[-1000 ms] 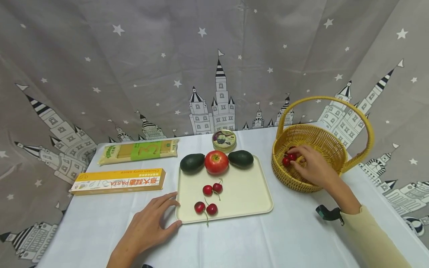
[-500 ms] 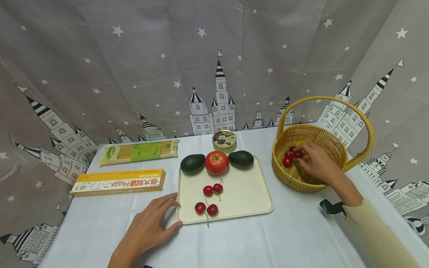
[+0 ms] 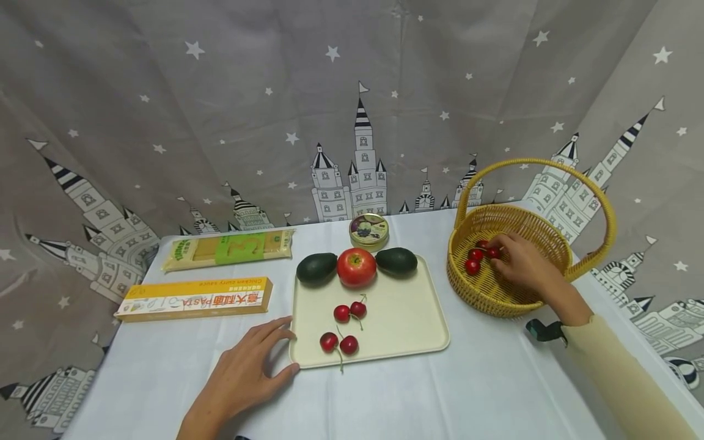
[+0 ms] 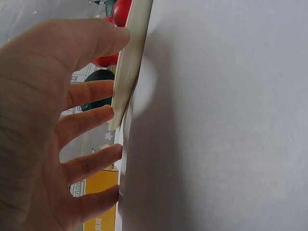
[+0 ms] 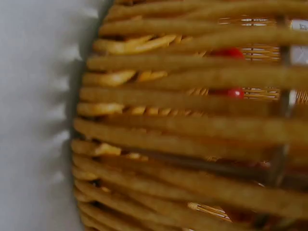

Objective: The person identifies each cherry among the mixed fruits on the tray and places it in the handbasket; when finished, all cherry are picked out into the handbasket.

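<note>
My right hand (image 3: 522, 263) reaches into the yellow wicker basket (image 3: 467, 292), its thumb and fingertips pinching a red cherry (image 3: 494, 252). Right beside it in the basket lie more cherries (image 3: 472, 267). The weave of the basket (image 5: 168, 130) fills the right wrist view, hiding that hand. My left hand (image 3: 244, 370) touches the left corner of the cream tray (image 3: 404, 324), fingers spread and relaxed. In the left wrist view its thumb lies against the tray's rim (image 4: 132, 57). On the tray are two pairs of cherries (image 3: 349, 344), a red apple-like fruit (image 3: 355, 267) and two dark green avocados (image 3: 316, 269).
Left of the tray lie a yellow pasta box (image 3: 195, 299) and a bag of noodles (image 3: 231, 249). A round tin (image 3: 368, 231) stands behind the tray. The basket's tall handle (image 3: 596, 201) arches over its opening. A grey castle-print curtain (image 3: 247, 110) hangs behind the table.
My right hand has shifted a little to the right inside the basket, and the cherry at its fingertips has moved with it. The left hand and the tray have stayed put.
</note>
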Tool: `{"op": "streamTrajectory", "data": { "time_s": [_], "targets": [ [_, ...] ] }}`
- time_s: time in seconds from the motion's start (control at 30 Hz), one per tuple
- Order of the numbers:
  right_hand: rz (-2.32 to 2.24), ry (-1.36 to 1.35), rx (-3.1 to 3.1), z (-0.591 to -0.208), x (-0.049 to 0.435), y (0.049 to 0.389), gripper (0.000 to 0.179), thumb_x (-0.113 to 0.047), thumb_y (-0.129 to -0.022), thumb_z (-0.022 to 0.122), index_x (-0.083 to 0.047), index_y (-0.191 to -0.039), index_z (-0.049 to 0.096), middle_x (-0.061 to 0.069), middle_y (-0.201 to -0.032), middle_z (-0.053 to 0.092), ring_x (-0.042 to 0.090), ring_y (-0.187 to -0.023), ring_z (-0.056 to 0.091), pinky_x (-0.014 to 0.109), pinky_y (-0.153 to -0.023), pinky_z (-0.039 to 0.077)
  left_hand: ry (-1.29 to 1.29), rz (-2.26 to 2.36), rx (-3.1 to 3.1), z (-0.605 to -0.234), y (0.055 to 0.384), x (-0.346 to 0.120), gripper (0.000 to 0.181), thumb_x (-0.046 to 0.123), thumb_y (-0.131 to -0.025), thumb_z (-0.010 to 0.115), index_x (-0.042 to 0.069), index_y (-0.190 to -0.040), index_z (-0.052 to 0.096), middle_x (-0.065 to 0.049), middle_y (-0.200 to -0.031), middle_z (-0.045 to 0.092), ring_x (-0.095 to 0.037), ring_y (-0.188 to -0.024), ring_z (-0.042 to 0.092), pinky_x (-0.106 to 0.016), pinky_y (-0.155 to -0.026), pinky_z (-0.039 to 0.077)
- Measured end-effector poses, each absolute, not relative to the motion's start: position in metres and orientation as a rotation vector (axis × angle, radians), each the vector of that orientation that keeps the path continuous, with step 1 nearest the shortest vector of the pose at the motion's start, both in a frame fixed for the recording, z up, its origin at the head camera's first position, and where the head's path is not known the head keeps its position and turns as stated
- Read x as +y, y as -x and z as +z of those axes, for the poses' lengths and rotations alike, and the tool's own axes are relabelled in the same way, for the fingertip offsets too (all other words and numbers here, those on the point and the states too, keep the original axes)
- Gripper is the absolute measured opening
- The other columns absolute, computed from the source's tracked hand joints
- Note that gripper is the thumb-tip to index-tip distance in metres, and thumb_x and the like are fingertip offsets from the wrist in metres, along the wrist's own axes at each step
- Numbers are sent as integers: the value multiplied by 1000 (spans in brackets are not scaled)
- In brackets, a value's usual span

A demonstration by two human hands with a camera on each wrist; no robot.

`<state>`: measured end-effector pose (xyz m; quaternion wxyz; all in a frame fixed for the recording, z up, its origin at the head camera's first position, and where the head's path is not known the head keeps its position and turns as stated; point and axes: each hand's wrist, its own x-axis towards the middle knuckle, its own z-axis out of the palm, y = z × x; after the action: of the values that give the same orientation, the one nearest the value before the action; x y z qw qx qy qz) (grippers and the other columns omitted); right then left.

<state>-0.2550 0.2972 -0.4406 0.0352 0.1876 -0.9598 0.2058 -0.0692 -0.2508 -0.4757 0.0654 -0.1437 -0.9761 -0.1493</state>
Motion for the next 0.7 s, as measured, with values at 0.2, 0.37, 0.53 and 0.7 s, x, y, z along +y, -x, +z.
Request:
{"op": "streamTrajectory", "data": {
  "time_s": [0.2, 0.37, 0.53, 0.7],
  "targets": [
    [613, -586, -2987, -441, 301, 262, 34, -6, -97, 74, 5, -128, 65, 32, -126, 65, 46, -109, 66, 63, -94, 56, 442, -449, -2932, -476, 69, -251, 43, 49, -84, 89, 32, -119, 70, 7, -153, 60, -23, -135, 61, -50, -86, 61],
    [606, -578, -3026, -442, 305, 265, 35, -5, -98, 72, 6, -130, 64, 31, -126, 65, 46, -111, 65, 63, -96, 56, 439, -446, -2934, -476, 69, -251, 43, 49, -84, 89, 32, -119, 70, 7, -154, 60, -23, -135, 61, -49, -85, 61],
    [590, -568, -3050, -443, 307, 266, 38, -6, -97, 72, 7, -131, 63, 31, -123, 65, 46, -109, 65, 64, -95, 55, 428, -448, -2949, -475, 68, -250, 43, 49, -84, 89, 32, -119, 70, 7, -154, 60, -24, -136, 60, -51, -87, 61],
    [569, -560, -3059, -444, 306, 269, 40, -7, -97, 73, 8, -133, 61, 31, -123, 64, 45, -109, 65, 64, -96, 55, 411, -438, -2974, -475, 68, -250, 44, 49, -84, 89, 33, -121, 70, 7, -155, 60, -24, -136, 60, -51, -91, 61]
  ]
}}
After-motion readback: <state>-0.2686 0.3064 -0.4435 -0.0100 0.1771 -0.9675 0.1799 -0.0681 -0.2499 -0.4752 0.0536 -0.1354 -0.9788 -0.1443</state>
